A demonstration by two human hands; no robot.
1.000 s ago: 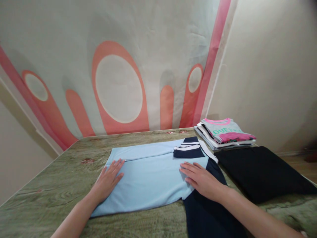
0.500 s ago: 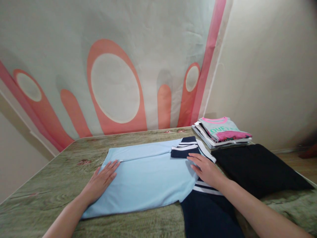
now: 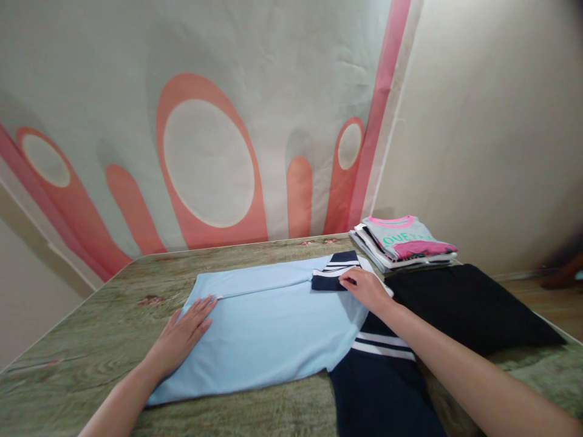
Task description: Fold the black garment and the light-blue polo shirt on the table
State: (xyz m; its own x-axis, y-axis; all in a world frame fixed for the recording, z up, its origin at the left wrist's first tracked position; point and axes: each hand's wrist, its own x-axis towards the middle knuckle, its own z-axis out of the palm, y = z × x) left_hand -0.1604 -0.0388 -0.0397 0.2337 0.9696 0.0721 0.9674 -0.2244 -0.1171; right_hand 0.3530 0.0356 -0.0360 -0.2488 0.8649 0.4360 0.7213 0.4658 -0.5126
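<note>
A light blue shirt (image 3: 268, 334) with navy sleeves lies spread on the green patterned table (image 3: 91, 340). My left hand (image 3: 182, 334) rests flat and open on its left edge, fingers stretched forward. My right hand (image 3: 364, 286) lies on the shirt's far right part, fingertips touching the folded navy striped collar (image 3: 330, 274). The navy sleeve with white stripes (image 3: 382, 376) runs under my right forearm toward the front edge.
A stack of folded clothes (image 3: 403, 244), topped by a grey and pink shirt, sits at the table's far right corner. A black garment (image 3: 464, 306) lies flat on the right. A wall with an orange and white hanging rises right behind the table.
My right hand has slid forward across the shirt, from its middle right part up to the striped collar. My left hand has stayed on the left edge.
</note>
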